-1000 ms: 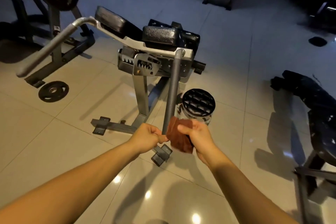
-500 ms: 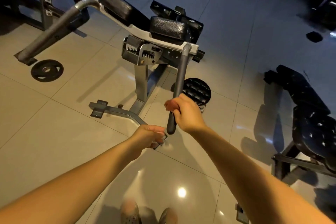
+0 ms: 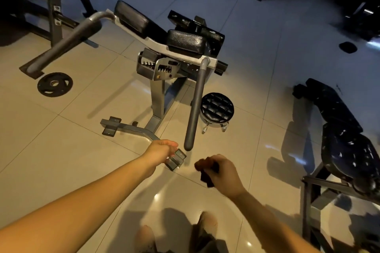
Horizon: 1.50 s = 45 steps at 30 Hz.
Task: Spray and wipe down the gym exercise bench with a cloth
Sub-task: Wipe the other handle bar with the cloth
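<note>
A brown cloth point(image 3: 205, 170) is bunched in the right hand point(image 3: 224, 176), low and right of the frame's centre, with the fingers closed around it and a dark corner hanging beneath the palm. The cloth is held clear of the grey padded handle point(image 3: 195, 104), whose rounded tip ends just above and to the left of it. The left hand point(image 3: 161, 150) is seen just left of that tip, curled into a loose fist above a foot of the frame; whether anything is held in it cannot be told. The handle is joined to the exercise machine point(image 3: 162, 68) at the frame's centre, topped by black pads. A round black stool point(image 3: 217, 107) is placed just right of the handle. A weight plate point(image 3: 55, 84) lies on the tiled floor point(image 3: 61, 150) at left, and a black bench point(image 3: 345, 139) is seen at right.
</note>
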Each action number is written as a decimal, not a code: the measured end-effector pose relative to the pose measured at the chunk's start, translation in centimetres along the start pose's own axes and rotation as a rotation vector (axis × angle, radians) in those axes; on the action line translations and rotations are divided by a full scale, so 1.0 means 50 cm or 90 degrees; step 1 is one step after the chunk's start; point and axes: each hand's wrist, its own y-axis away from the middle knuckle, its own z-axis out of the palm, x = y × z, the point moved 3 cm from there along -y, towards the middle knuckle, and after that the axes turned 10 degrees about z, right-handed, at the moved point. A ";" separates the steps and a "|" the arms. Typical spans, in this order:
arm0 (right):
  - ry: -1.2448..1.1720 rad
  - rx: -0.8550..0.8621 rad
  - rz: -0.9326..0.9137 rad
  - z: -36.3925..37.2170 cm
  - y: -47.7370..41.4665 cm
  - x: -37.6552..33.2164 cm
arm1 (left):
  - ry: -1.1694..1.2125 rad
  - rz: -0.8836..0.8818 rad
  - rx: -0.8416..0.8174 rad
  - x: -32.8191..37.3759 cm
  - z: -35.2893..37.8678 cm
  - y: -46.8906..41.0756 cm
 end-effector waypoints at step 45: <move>0.108 -0.115 -0.425 -0.601 -0.490 -0.232 | 0.380 0.137 0.224 0.567 0.330 -0.215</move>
